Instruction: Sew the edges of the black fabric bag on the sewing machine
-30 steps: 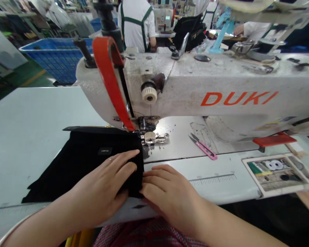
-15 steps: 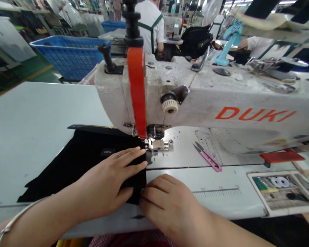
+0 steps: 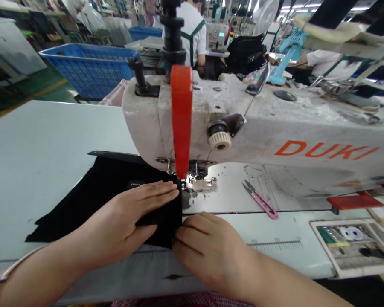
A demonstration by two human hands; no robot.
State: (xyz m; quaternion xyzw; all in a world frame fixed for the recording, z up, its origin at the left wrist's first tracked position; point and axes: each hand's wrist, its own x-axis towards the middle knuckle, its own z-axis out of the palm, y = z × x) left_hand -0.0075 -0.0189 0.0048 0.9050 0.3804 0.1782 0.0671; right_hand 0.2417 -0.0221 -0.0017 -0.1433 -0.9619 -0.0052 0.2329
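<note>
Two bare hands are at a black fabric piece [image 3: 92, 192] lying on the bench [image 3: 45, 140], its upper right part under the head of the sewing machine [image 3: 259, 132]. The left hand [image 3: 128, 217] rests flat on the fabric, grip unclosed, fingers straight and together. The right hand [image 3: 211, 249] curls at the lower right edge; its fingertips are partly hidden, so I cannot tell whether that grip pinches the cloth. Pink snips [image 3: 260, 200] lie beyond it, near a tray [image 3: 365, 269] holding white bobbins [image 3: 352, 233].

Green floor [image 3: 53, 73] (yellow stripe [image 3: 53, 88]); blue basket [image 3: 92, 68] behind; bright ceiling lights [image 3: 307, 6].
</note>
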